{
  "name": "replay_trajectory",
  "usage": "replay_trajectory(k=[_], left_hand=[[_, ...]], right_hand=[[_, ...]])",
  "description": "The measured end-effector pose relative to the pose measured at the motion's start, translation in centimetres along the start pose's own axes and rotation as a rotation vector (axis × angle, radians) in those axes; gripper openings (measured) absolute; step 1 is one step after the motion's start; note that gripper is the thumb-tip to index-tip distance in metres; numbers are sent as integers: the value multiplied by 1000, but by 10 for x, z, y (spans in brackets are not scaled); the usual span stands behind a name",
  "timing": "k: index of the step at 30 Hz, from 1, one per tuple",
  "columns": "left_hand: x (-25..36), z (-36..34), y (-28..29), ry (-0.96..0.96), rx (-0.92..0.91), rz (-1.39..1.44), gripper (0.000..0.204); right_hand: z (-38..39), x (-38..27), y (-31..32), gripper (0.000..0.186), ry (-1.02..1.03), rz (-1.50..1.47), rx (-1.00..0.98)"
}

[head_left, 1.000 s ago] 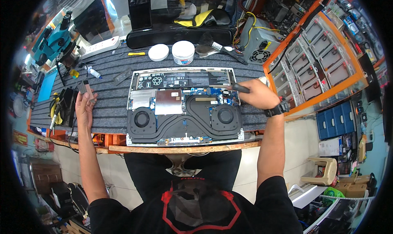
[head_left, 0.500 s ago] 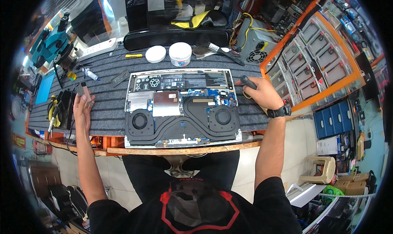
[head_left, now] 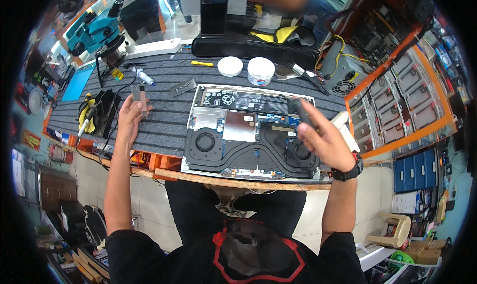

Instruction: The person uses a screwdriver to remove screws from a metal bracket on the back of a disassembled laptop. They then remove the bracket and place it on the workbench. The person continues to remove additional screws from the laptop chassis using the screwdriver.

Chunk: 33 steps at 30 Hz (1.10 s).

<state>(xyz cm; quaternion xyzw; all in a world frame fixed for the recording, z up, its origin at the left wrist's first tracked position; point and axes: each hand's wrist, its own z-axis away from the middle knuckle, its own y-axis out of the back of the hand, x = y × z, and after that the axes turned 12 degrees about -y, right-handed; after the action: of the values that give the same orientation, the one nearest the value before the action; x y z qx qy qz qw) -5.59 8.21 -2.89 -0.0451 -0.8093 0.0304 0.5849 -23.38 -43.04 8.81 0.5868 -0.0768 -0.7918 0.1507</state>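
An opened laptop (head_left: 231,157) lies on the striped grey mat with its inside showing: a battery (head_left: 241,101) along the far side, two black fans, dark heat pipes and a silvery square plate (head_left: 239,127). Left of the laptop, my left hand (head_left: 130,119) pinches a small flat metal plate (head_left: 137,92) with a pinkish strip, held up off the mat. My right hand (head_left: 328,142) is above the laptop's right part, closed around a dark grey cylindrical handle (head_left: 301,111) that looks like a screwdriver's. Its tip cannot be made out. The hand partly hides the right fan.
Beyond the laptop stand a white tub (head_left: 261,72) and its lid (head_left: 230,66), with a brush (head_left: 310,75) to their right. A small metal bracket (head_left: 183,87) lies at the laptop's far left corner. A teal microscope (head_left: 97,33) and power strip (head_left: 154,47) are far left; an orange-framed case (head_left: 402,102) is right.
My right hand has moved from beside the laptop's right edge to over its right part, still holding the handle. My left hand keeps the metal plate. The whole view has shifted.
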Motion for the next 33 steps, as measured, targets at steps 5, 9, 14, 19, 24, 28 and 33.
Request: replay_trajectory(k=[5,9,14,19,24,28,33], left_hand=[[9,0,-5,25,-48,42,59],[1,-1,5,-14,-84,161,57],[11,3,-4,-13,-37,177,50],[-4,-6,8,4,-23,335,43],[-2,-2,11,0,-42,307,45],[-4,-3,9,-8,-42,306,49],[-15,-12,24,-22,-64,304,46]], right_hand=[[-40,-13,-18,55,6,189,22],[-78,-26,-78,46,437,416,-67],[-113,-72,-177,43,604,633,-195],[-136,-81,-241,34,838,1068,-20],[-157,-77,-269,23,800,1258,11],[-163,-70,-279,15,864,1282,69],[-179,-62,-305,14,976,1126,146]])
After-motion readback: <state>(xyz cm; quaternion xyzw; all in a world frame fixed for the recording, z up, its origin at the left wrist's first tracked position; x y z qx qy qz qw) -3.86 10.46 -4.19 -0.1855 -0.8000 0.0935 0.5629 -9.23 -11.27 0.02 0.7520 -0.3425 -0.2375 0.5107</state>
